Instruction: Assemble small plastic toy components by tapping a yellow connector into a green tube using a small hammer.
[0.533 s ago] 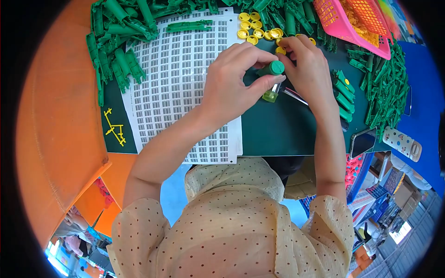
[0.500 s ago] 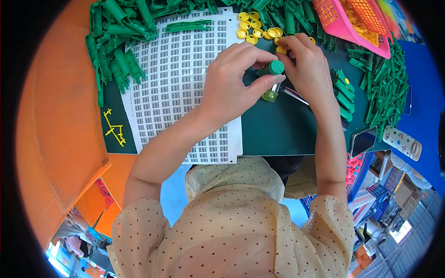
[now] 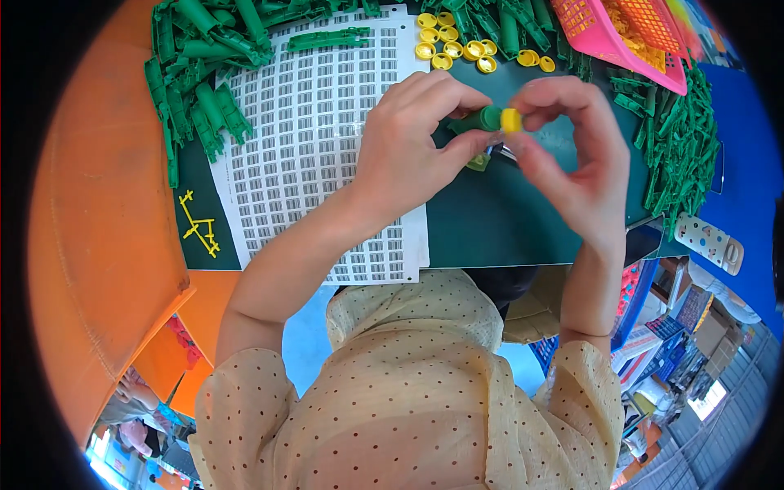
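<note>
My left hand [image 3: 412,135] is closed around a green cylindrical plastic part [image 3: 482,120], whose round end points to the right. Between the thumb and fingers of my right hand [image 3: 572,135] is a small yellow round cap [image 3: 511,121], right at that end; whether the two touch I cannot tell. Just below my left fingers shows a bit of a translucent yellow-green piece [image 3: 479,162]. Several loose yellow caps [image 3: 447,45] lie on the dark green tabletop [image 3: 490,229] beyond my hands.
Sheets of small printed labels [image 3: 310,163] lie at left, a green half-shell [image 3: 328,39] on them. Green parts heap at far left [image 3: 216,49] and right [image 3: 682,139]. A pink basket [image 3: 625,49] holds yellow pieces. Yellow sprues [image 3: 198,224] and a dotted white case [image 3: 709,243] lie near the edges.
My right hand has come back from the loose caps toward me and to the right, now with a yellow cap in its fingers. My left hand has kept its hold on the green part.
</note>
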A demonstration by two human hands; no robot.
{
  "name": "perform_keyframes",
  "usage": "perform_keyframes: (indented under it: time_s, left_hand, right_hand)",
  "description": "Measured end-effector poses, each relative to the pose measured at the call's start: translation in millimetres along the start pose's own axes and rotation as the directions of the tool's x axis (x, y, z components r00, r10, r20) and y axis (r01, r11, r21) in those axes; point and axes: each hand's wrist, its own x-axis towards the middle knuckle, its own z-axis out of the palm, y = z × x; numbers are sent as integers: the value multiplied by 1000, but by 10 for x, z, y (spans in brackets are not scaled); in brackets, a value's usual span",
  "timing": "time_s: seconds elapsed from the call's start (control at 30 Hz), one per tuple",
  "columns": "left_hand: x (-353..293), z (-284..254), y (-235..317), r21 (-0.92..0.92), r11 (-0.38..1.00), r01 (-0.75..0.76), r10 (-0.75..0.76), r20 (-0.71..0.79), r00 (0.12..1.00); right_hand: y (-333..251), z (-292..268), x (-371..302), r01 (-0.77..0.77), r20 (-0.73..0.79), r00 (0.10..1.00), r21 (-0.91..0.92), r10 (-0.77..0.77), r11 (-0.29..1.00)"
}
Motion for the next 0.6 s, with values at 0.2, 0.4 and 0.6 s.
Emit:
perform_keyframes:
  time_s: [0.2, 0.4, 0.6]
  left_hand:
    - [-4, 4, -21, -39, 998, 50, -49, 9, 999]
    - [20, -70, -26, -17, 998, 64, -62, 84, 995]
    - [42, -103, -28, -2, 1000, 31, -31, 124, 992]
  right_hand:
    - [-13, 108, 15, 115, 67, 992, -188, -104, 975]
    - [33, 146, -40, 113, 51, 993, -191, -105, 975]
    - [31, 131, -53, 88, 49, 996, -170, -81, 982]
